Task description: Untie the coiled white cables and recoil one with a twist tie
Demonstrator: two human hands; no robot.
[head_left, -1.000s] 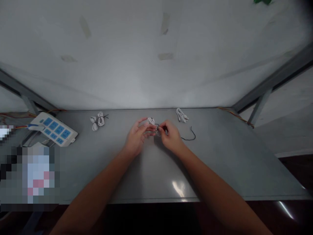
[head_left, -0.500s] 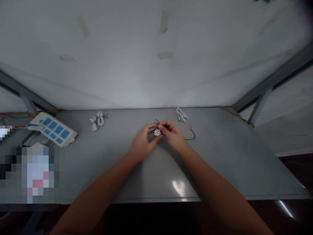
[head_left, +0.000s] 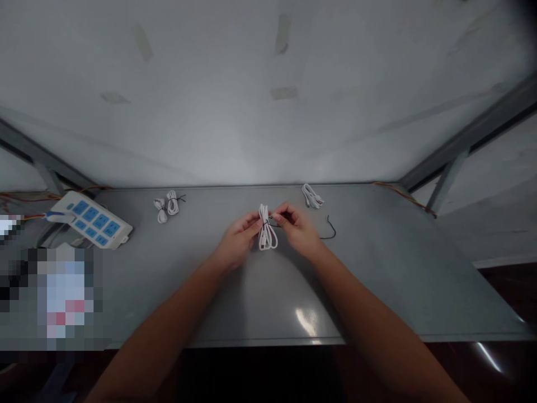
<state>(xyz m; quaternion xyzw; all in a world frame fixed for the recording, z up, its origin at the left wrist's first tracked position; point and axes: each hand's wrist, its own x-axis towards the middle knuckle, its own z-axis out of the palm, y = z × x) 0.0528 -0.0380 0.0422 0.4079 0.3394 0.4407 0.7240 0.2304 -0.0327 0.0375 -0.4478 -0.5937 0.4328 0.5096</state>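
Observation:
A coiled white cable (head_left: 267,238) is held upright above the middle of the table, with a dark tie around its waist. My left hand (head_left: 238,239) pinches the coil from its left side, thumb in front. My right hand (head_left: 297,228) is closed just right of the coil, thumb and finger pinched on the dark twist tie (head_left: 274,225). Another dark tie (head_left: 334,230) lies curved on the table beyond my right hand. Farther back rests a loosely folded white cable (head_left: 312,197).
Two tied white cable bundles (head_left: 172,202) lie at the back left. A power strip (head_left: 94,219) with blue sockets stands on the left, with wires around it. Metal frame posts (head_left: 447,179) rise at the table's sides, and a wall stands behind.
The coil has turned from end-on to upright, so its full length and the tie around it now show. My left hand has shifted slightly left, its thumb now across the coil.

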